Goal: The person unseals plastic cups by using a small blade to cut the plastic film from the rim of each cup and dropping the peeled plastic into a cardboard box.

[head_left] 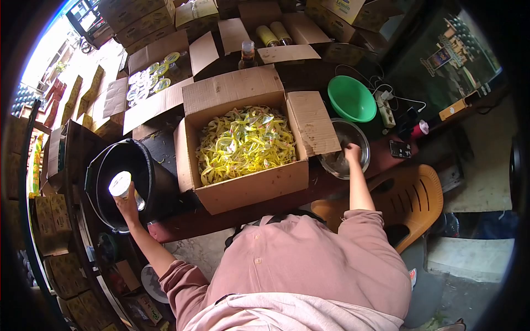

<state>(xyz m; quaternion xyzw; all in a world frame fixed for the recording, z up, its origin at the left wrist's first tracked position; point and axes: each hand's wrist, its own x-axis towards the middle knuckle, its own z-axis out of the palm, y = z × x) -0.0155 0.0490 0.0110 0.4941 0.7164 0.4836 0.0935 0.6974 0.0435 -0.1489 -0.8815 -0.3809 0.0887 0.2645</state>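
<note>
My left hand (pixel 128 208) is closed around a clear jar (pixel 121 184) with a pale round end facing up, held over the mouth of a black bucket (pixel 161 176). On the other side, my right hand (pixel 353 152) reaches into a steel bowl (pixel 361 165). Its fingers are bent together, and whatever they hold is too small to make out. Between my hands stands an open cardboard box (pixel 254 190), heaped with yellow printed plastic strips (pixel 245 146).
A green plastic bowl (pixel 352 99) stands behind the steel bowl, near a power strip (pixel 385 110) with cables. Further back are a bottle (pixel 247 55) and an open carton of lidded jars (pixel 149 83). An orange plastic chair (pixel 422 193) is at my right.
</note>
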